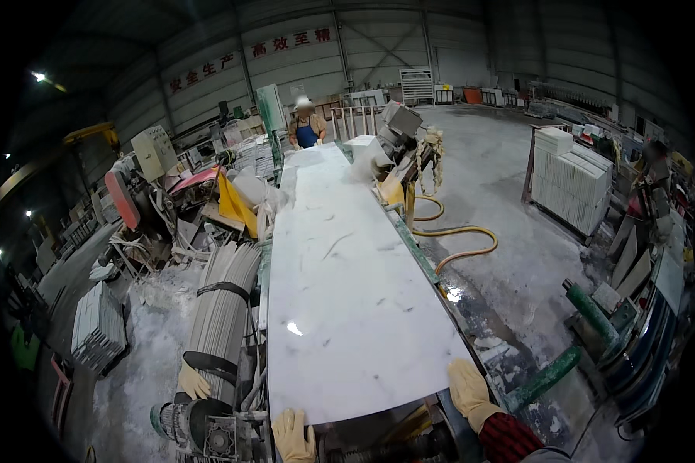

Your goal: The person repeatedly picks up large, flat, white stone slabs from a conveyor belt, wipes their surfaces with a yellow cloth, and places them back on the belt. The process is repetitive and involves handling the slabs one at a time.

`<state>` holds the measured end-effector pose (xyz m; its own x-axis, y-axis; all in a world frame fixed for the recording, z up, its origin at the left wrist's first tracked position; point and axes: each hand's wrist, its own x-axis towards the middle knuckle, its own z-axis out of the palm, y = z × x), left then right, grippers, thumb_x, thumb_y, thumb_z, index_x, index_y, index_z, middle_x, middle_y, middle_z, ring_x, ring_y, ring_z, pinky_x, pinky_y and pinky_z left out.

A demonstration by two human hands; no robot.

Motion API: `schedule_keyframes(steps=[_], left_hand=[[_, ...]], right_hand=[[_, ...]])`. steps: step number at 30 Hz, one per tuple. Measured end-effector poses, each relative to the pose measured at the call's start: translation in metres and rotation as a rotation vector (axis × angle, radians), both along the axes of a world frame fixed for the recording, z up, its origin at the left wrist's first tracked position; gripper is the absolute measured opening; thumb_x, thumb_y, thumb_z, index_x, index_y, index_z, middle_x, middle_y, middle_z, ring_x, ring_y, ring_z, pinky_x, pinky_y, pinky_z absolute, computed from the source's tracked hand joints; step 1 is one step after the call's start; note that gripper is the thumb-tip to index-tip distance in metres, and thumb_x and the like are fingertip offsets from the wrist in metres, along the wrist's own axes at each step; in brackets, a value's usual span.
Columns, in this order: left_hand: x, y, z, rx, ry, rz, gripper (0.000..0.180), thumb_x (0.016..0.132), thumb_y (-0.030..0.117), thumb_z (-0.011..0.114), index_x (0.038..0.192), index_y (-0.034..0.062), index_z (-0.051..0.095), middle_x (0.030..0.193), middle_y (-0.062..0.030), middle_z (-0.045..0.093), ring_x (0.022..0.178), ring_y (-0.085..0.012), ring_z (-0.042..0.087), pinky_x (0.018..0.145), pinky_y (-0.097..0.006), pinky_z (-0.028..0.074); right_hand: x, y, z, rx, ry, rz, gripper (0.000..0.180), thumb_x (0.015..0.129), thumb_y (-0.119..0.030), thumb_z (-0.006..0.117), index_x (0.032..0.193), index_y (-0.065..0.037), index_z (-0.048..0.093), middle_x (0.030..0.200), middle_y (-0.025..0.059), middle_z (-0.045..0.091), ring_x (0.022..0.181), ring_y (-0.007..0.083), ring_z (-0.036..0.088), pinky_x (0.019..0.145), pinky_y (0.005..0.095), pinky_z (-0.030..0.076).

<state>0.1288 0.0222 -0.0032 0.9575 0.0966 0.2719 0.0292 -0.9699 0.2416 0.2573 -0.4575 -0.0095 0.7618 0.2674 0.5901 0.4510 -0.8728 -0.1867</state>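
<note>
A long white marble-look slab [347,309] with grey veins lies along a machine bed in front of me. My left hand [292,437], in a cream work glove, is at the slab's near left corner, its fingers apart. My right hand [471,392], gloved alike, rests with stretched fingers on the near right edge; a red-and-black checked sleeve [510,438] shows behind it. Neither hand is wrapped round anything that I can see. Below the slab's near edge, dark machine parts show in shadow.
A loose cream glove [194,381] lies by a strapped bundle of grey strips [225,309], above a motor [185,428]. Machine heads [401,119] flank the far slab, where a person in a blue apron [307,133] stands. Yellow hose [471,229] and stacked white slabs [571,181] are right.
</note>
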Motion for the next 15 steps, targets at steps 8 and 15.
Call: schedule_keyframes(steps=[8,15], left_hand=[[-0.005,0.0,0.0,0.03,-0.057,-0.004,0.056,0.101,0.028,0.072,0.15,0.0035,0.061,0.157,-0.0311,0.057,0.147,-0.0538,0.049,0.126,-0.064,0.034],[-0.008,0.0,-0.007,0.036,-0.077,0.021,0.054,0.102,0.028,0.073,0.149,0.0028,0.065,0.158,-0.0325,0.058,0.147,-0.0554,0.051,0.126,-0.064,0.035]], right_hand=[[-0.008,-0.002,0.007,-0.022,-0.029,0.069,0.038,0.1,-0.015,0.067,0.136,-0.002,0.069,0.136,0.0262,0.069,0.13,0.0474,0.063,0.117,0.0544,0.05],[-0.008,-0.005,0.002,0.05,0.034,0.08,0.041,0.098,-0.016,0.07,0.136,-0.002,0.067,0.135,0.0259,0.068,0.13,0.0479,0.063,0.118,0.057,0.049]])
